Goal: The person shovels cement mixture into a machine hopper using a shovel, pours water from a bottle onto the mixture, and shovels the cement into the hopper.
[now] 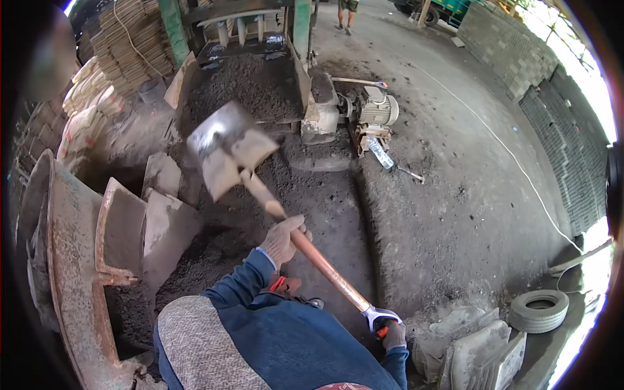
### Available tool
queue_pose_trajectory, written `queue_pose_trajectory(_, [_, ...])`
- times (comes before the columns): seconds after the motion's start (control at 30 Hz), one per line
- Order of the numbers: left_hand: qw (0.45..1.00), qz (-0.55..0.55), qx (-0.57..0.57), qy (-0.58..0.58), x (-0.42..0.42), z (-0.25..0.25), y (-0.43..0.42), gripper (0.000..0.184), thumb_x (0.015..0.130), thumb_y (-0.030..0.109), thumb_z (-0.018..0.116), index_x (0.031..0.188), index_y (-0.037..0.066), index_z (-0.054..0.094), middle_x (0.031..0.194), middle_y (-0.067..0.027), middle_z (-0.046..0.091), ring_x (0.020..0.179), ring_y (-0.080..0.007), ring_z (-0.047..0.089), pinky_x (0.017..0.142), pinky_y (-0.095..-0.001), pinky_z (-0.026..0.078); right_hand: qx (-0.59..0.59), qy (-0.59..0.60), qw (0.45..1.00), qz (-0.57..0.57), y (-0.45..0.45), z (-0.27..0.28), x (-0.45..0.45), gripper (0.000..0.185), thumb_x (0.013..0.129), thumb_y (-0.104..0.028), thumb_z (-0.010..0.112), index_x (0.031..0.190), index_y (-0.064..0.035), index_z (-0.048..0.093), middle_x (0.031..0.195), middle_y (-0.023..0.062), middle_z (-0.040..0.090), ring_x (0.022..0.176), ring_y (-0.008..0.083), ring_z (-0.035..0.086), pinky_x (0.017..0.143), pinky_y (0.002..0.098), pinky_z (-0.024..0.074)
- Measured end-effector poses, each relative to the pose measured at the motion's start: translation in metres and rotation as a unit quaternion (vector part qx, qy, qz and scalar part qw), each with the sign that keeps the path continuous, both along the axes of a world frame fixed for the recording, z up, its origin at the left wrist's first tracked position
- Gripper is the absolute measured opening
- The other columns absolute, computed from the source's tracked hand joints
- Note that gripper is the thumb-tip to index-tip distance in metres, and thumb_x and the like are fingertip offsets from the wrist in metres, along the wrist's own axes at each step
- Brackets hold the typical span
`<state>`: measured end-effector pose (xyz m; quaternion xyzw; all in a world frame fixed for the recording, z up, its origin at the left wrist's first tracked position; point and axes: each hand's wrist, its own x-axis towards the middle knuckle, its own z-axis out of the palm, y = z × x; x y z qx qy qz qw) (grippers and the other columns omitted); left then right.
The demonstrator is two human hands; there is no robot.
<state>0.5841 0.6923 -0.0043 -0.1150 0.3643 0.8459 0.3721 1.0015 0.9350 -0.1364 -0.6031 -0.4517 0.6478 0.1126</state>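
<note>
A shovel [328, 268] with an orange-brown shaft stretches across my front, its metal blade [242, 147] raised toward the upper left. The blade looks smooth and grey, with no heap of soil showing on it. Wrapped round the shaft below the blade is my left hand [284, 238], in a pale knitted glove. My right hand [394, 334] grips the grip end of the handle at the lower right. Past the blade lies a heap of dark, loose material [244, 84] in a metal hopper [300, 81].
A rusty metal mixer-like trough [71, 240] stands at left. An electric motor [377, 107], a plastic bottle [379, 153] and another long-handled tool [357, 81] are right of the hopper. A tyre [538, 311] and slabs [478, 344] lie lower right. A person [347, 14] stands far back.
</note>
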Motion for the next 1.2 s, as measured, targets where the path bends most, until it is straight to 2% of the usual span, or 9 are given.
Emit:
queue_pose_trajectory(0.1, [0.998,0.024,0.058,0.026,-0.04,0.035,0.019,0.022,0.088,0.022,0.071,0.092,0.009,0.053,0.08,-0.0067,0.059,0.07,-0.027,0.061,0.072,-0.0459,0.051,0.113,0.066,0.991,0.039,-0.016,0.023,-0.004,0.016,0.084,-0.01,0.064,0.093,0.0032,0.068,0.076,0.0104,0.067,0.066,0.0217,0.067,0.06,0.0336,0.0537])
queue_pose_trajectory(0.23, [0.995,0.059,0.041,0.064,-0.113,0.059,0.036,0.021,0.087,0.021,0.072,0.095,0.01,0.056,0.08,-0.0049,0.059,0.066,-0.0246,0.06,0.065,-0.0448,0.051,-0.051,0.23,0.97,-0.058,-0.055,0.152,-0.061,0.021,0.085,-0.019,0.064,0.086,0.0017,0.065,0.068,0.0124,0.063,0.057,0.025,0.063,0.054,0.0345,0.0525])
queue_pose_trajectory(0.4, [0.994,0.04,0.082,0.061,-0.209,0.044,0.029,0.018,0.086,0.018,0.072,0.088,0.01,0.056,0.08,-0.0042,0.057,0.064,-0.0236,0.058,0.062,-0.0439,0.05,0.014,0.288,0.957,-0.035,-0.087,0.225,-0.14,0.025,0.08,-0.024,0.063,0.068,-0.0073,0.05,0.058,0.0062,0.05,0.044,0.0218,0.051,0.042,0.0352,0.0437])
queue_pose_trajectory(0.47, [0.993,0.031,0.086,0.072,-0.235,0.039,0.023,0.017,0.086,0.019,0.071,0.088,0.01,0.057,0.079,-0.0041,0.056,0.064,-0.0236,0.058,0.062,-0.0435,0.05,-0.016,0.213,0.975,-0.061,-0.119,0.281,-0.198,0.017,0.089,-0.02,0.066,0.092,-0.0064,0.057,0.074,0.0025,0.055,0.06,0.0148,0.055,0.05,0.0276,0.0434])
queue_pose_trajectory(0.57, [0.991,0.028,0.107,0.072,-0.302,0.016,0.014,0.018,0.085,0.019,0.069,0.089,0.007,0.056,0.077,-0.0076,0.055,0.063,-0.0252,0.059,0.061,-0.0445,0.052,0.011,0.231,0.973,0.002,-0.13,0.265,-0.249,0.016,0.086,-0.019,0.068,0.092,-0.0057,0.061,0.068,0.0056,0.056,0.061,0.0159,0.056,0.054,0.0299,0.0461])
queue_pose_trajectory(0.67, [0.995,0.026,0.024,0.093,-0.328,0.042,0.009,0.02,0.083,0.019,0.068,0.086,0.005,0.054,0.073,-0.0106,0.055,0.064,-0.0269,0.058,0.063,-0.0448,0.053,0.028,0.283,0.959,0.011,-0.125,0.215,-0.266,0.025,0.08,-0.024,0.063,0.068,-0.0077,0.049,0.058,0.0053,0.05,0.044,0.0206,0.051,0.043,0.0344,0.0441])
queue_pose_trajectory(0.8, [0.99,0.0,0.018,0.138,-0.399,0.042,0.002,0.018,0.084,0.02,0.065,0.084,0.005,0.055,0.07,-0.0101,0.056,0.065,-0.0258,0.059,0.063,-0.0419,0.053,0.009,0.259,0.959,-0.112,-0.167,0.242,-0.363,0.009,0.081,-0.012,0.06,0.085,-0.004,0.058,0.065,0.0086,0.055,0.052,0.0223,0.056,0.048,0.0351,0.0476])
queue_pose_trajectory(1.0, [0.978,-0.022,-0.065,0.195,-0.51,0.032,-0.005,0.022,0.089,0.023,0.061,0.075,0.005,0.058,0.063,-0.0111,0.058,0.054,-0.0258,0.058,0.054,-0.0389,0.051,-0.02,0.294,0.955,-0.035,-0.179,0.237,-0.452,0.015,0.092,-0.017,0.062,0.095,-0.0027,0.061,0.078,0.0077,0.061,0.069,0.0189,0.063,0.06,0.036,0.0532])
queue_pose_trajectory(1.2, [0.994,0.025,0.018,0.108,-0.371,0.059,0.012,0.016,0.084,0.019,0.064,0.079,0.006,0.055,0.064,-0.0112,0.056,0.061,-0.0274,0.057,0.062,-0.0426,0.052,0.106,0.247,0.963,-0.004,-0.115,0.22,-0.327,0.019,0.092,-0.021,0.06,0.097,-0.0024,0.063,0.072,0.0073,0.062,0.059,0.0169,0.061,0.054,0.0304,0.0525])
